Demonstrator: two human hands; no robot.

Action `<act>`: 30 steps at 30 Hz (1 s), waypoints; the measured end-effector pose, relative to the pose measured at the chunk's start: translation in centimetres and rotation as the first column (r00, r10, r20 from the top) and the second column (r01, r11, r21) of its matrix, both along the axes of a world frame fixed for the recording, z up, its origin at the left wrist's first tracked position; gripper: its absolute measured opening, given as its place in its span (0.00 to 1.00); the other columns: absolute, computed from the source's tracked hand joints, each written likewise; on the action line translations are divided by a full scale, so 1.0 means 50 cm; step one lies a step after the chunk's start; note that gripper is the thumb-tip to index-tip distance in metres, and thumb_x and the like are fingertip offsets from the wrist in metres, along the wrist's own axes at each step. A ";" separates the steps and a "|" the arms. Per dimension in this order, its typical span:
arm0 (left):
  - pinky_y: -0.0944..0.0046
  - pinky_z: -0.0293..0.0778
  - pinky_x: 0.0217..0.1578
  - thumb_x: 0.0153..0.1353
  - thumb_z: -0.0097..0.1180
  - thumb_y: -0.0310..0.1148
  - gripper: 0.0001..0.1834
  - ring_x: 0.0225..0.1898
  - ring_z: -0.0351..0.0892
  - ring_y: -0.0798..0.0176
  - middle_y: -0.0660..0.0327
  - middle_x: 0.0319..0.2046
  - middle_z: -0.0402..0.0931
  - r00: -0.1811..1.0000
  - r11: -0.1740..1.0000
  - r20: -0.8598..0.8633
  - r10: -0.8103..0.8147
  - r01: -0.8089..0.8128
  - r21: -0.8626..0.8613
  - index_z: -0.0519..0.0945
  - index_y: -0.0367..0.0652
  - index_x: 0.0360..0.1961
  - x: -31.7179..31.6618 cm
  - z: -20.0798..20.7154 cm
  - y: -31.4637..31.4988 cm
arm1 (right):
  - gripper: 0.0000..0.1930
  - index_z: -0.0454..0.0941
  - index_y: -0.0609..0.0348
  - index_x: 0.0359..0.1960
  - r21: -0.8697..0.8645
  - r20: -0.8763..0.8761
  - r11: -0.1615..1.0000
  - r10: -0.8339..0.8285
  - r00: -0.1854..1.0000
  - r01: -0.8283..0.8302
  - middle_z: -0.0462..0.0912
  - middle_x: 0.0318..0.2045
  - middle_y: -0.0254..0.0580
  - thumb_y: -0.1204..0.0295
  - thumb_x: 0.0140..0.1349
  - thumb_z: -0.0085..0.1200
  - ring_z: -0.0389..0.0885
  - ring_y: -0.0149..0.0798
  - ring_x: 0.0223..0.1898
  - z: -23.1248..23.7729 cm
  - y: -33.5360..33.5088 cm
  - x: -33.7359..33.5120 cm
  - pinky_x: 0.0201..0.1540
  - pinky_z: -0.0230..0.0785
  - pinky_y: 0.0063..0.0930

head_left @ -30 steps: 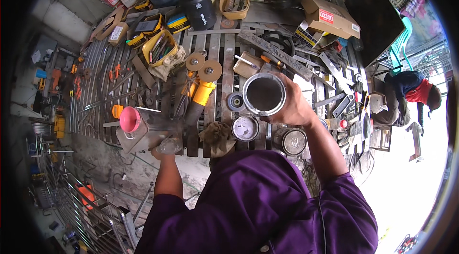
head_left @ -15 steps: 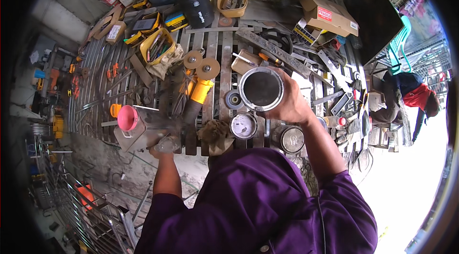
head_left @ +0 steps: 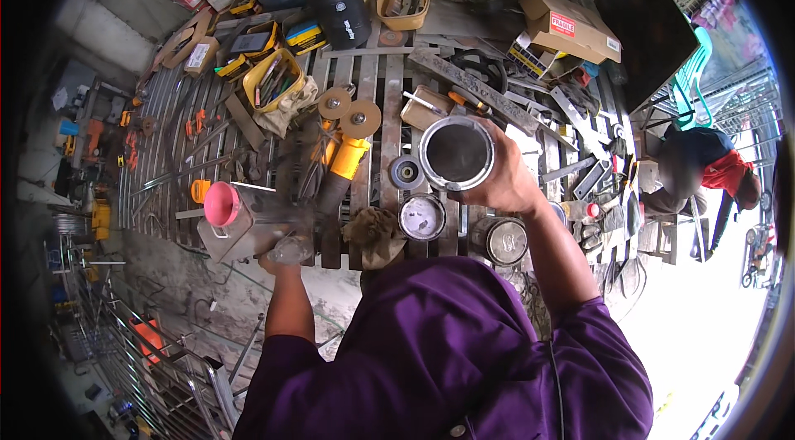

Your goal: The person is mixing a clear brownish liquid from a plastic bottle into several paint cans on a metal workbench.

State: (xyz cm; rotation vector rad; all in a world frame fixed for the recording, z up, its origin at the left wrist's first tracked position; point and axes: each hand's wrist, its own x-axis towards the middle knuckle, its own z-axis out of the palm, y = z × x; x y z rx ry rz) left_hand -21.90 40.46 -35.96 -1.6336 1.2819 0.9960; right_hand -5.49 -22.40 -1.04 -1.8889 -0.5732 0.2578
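My right hand [head_left: 507, 175] is wrapped round the side of an open metal paint can [head_left: 490, 146], whose inside looks dark grey. The can is held above the slatted workbench, mouth up. At the bench's front left, my left hand [head_left: 272, 264] is closed round a clear plastic bottle [head_left: 291, 250], partly blurred. Beside that hand a pink funnel [head_left: 221, 205] sits over a rectangular metal tin [head_left: 225, 240]. Below the paint can lies a round lid [head_left: 421, 217] with pale residue. A crumpled brown rag [head_left: 373, 235] rests left of the lid, at the front edge.
Two yellow grinders [head_left: 349, 158] with discs lie left of centre. A closed round can [head_left: 505, 241] stands near my right forearm. Farther back are a yellow tool bin [head_left: 274, 82], a black jug [head_left: 338, 5] and a cardboard box [head_left: 571, 26]. Another person [head_left: 720, 167] bends at far right.
The paint can in my right hand has shifted very slightly right. My left hand stays in place. The person at far right has changed posture.
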 end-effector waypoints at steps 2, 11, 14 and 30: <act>0.44 0.62 0.75 0.68 0.53 0.59 0.33 0.76 0.67 0.49 0.53 0.69 0.77 0.909 0.899 -0.270 -0.317 0.197 -0.392 0.83 0.52 0.66 0.040 -0.005 0.051 | 0.52 0.73 0.69 0.69 0.038 0.112 0.995 -0.099 0.989 0.095 0.85 0.61 0.53 0.64 0.38 0.85 0.85 0.45 0.62 -0.013 0.005 -0.005 0.70 0.75 0.41; 0.42 0.57 0.77 0.67 0.55 0.59 0.33 0.75 0.67 0.51 0.54 0.70 0.76 0.628 0.735 0.583 0.515 -0.674 0.075 0.83 0.50 0.66 -0.131 -0.135 -0.069 | 0.52 0.73 0.70 0.69 0.021 0.085 0.999 -0.046 0.995 0.045 0.86 0.59 0.52 0.65 0.39 0.85 0.86 0.44 0.62 -0.019 -0.003 0.004 0.69 0.75 0.41; 0.41 0.58 0.76 0.70 0.52 0.57 0.31 0.74 0.68 0.53 0.56 0.69 0.77 0.753 0.156 0.056 -0.656 0.063 0.986 0.82 0.50 0.66 -0.143 -0.148 -0.090 | 0.53 0.72 0.70 0.69 -0.021 0.008 0.999 0.027 1.000 -0.026 0.86 0.60 0.53 0.65 0.38 0.86 0.85 0.45 0.63 -0.002 -0.010 0.010 0.70 0.75 0.40; 0.46 0.65 0.73 0.71 0.52 0.57 0.27 0.70 0.73 0.57 0.59 0.66 0.80 0.792 0.842 0.586 -0.174 -0.188 0.505 0.86 0.54 0.62 -0.134 0.015 -0.139 | 0.51 0.74 0.68 0.68 0.076 0.066 0.996 -0.052 0.996 0.047 0.87 0.58 0.51 0.66 0.38 0.85 0.87 0.44 0.60 -0.018 0.015 0.002 0.69 0.75 0.40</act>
